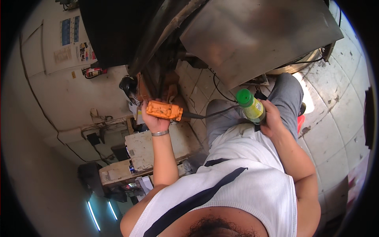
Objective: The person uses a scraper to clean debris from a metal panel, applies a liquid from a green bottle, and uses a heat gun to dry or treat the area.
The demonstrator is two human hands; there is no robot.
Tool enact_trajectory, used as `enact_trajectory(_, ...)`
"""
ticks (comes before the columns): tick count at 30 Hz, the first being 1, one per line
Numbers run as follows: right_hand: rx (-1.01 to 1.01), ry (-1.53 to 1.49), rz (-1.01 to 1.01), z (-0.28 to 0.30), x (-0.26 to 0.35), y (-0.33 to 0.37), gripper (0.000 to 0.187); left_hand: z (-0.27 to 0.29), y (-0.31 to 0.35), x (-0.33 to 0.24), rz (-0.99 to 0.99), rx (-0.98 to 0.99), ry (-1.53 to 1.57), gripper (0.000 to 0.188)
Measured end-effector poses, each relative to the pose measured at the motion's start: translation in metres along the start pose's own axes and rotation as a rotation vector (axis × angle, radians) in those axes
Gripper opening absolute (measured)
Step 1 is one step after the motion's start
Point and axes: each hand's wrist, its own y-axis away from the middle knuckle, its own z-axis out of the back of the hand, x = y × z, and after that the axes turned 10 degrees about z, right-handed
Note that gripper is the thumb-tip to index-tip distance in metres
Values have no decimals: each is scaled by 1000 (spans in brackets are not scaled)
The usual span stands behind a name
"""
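My left hand [154,123], with a metal band at its wrist, is closed around an orange pendant control [164,110]. Its fingers are partly hidden behind the box. A black cable [213,113] runs from the control's right end toward the bottle and passes out of sight there. Over my lap, my right hand [272,118] grips a bottle [252,109] with a green cap and a yellow-green label. The bottle is tilted, its cap toward the upper left. Both things are held apart from each other.
A large metal plate [260,35] lies ahead to the right, beside a dark machine frame [158,43]. At left are a worn cabinet [166,148] and a wall with a red fire extinguisher [94,72]. Pale floor tiles [327,130] extend at right; a loose black cable hangs below the plate.
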Motion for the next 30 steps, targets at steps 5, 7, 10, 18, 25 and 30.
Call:
enact_trajectory(5, 13, 1, -11, 4, -8, -4, 16, 69, 23, 10, 103, -183, -62, 23)
enact_trajectory(7, 6, 6, -27, 3, -10, -3, 16, 97, 22, 19, 192, -214, -50, 22)
enact_trajectory(10, -10, 31, -29, -3, -12, 0, 16, 102, 23, 32, 254, -245, -74, 21)
enact_trajectory(18, 14, -12, -45, -7, -4, 3, 19, 32, -23, 26, 226, 0, -280, 31)
enact_trajectory(25, 12, -70, -55, -1, 1, -5, 19, -30, -97, -7, 77, -34, -277, 30)
enact_trajectory(30, 18, -87, -43, 2, 2, -8, 19, -46, -116, -22, 131, 72, -242, 31)
